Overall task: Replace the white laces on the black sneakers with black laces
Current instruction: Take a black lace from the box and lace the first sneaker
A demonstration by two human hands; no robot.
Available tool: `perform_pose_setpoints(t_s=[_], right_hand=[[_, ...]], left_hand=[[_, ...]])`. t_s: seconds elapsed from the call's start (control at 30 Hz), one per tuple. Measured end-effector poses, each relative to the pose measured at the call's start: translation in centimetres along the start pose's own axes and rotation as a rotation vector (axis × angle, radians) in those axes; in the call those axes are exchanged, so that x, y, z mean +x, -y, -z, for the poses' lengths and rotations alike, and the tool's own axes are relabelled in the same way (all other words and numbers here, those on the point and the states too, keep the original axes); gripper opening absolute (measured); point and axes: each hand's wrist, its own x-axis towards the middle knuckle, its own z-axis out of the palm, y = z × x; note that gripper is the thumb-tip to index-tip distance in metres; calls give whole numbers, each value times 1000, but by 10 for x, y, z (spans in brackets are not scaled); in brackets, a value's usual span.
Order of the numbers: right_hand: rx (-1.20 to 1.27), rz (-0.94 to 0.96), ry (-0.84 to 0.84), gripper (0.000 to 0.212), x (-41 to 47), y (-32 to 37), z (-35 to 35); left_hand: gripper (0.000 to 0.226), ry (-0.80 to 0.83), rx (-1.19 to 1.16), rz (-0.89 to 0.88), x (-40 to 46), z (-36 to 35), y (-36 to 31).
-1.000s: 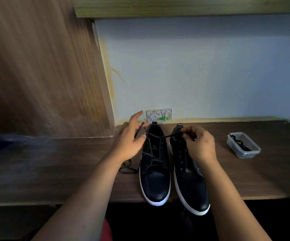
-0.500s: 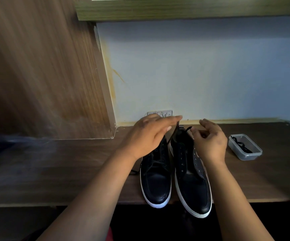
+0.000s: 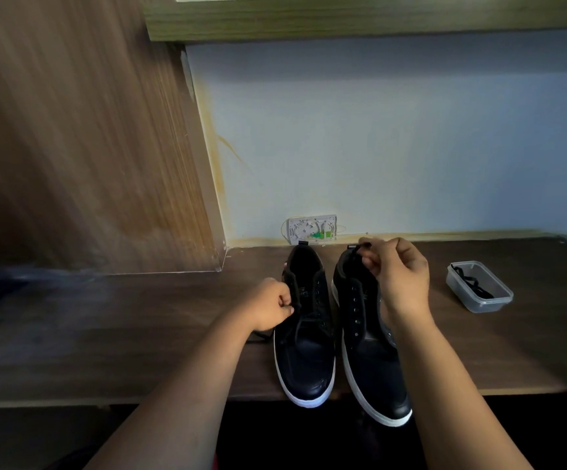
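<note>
On the desk (image 3: 139, 334), the left hand (image 3: 270, 308) pinches what looks like a black lace (image 3: 295, 293) on the left sneaker (image 3: 306, 361), while the right hand (image 3: 399, 276) pinches another lace end (image 3: 360, 248) above the right sneaker (image 3: 373, 368).

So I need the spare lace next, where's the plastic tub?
In the head view the tub sits on the desk at far right, beyond the right hand and right sneaker.
</note>
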Motion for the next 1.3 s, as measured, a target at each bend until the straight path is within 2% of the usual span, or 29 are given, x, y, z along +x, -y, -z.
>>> perform_pose_setpoints(t_s=[0.1, 0.2, 0.23, 0.3, 0.37, 0.4, 0.53, 0.63, 0.7, 0.83, 0.93, 1.03, 1.13, 1.3], right_hand=[[47, -8, -4, 25, -5, -6, -3], [-23, -48, 69, 28, -10, -13, -6], [-102, -74, 86, 26, -11, -17, -6], [-328, -92, 114, 25, -11, -27, -4], [-610, -58, 173, 21, -10, -38, -2], [-720, -34, 208, 18, -11, -43, -1], [-843, 66, 295, 14, -17, -56, -2], [-806, 102, 394, 11, -21, -61, -4], [-819, 135, 431, 8, -22, -66, -5], [-823, 212, 413, 11, -23, -78, -4], [-871, 329, 445, 16, -23, -86, -9], [-994, 416, 497, 14, -22, -96, -13], [-1096, 387, 529, 12, -22, -104, -16], [-1044, 376, 523, 11, -21, -107, -15]], left_hand=[[7, 35, -24, -62, -8, 10, -13], [7, 328, -347, -109, -23, 28, -27], [7, 352, -376, -123, -25, 32, -28], [12, 180, -243, -96, -24, 33, -27], [24, -56, -71, 1, -19, 31, -22], [29, -122, -41, 55, -16, 28, -19], [34, -234, -52, 209, -8, 11, -23], [35, -214, -36, 256, -4, 1, -29], [30, -200, -136, 314, -1, -4, -27], [20, -125, -823, 448, -1, -1, -16], [20, -80, -1051, 482, -7, 5, -12], [20, -68, -1080, 496, -9, 5, -12], [20, -60, -1074, 494, -8, 4, -11], [19, -60, -1062, 497, -7, 3, -12]])
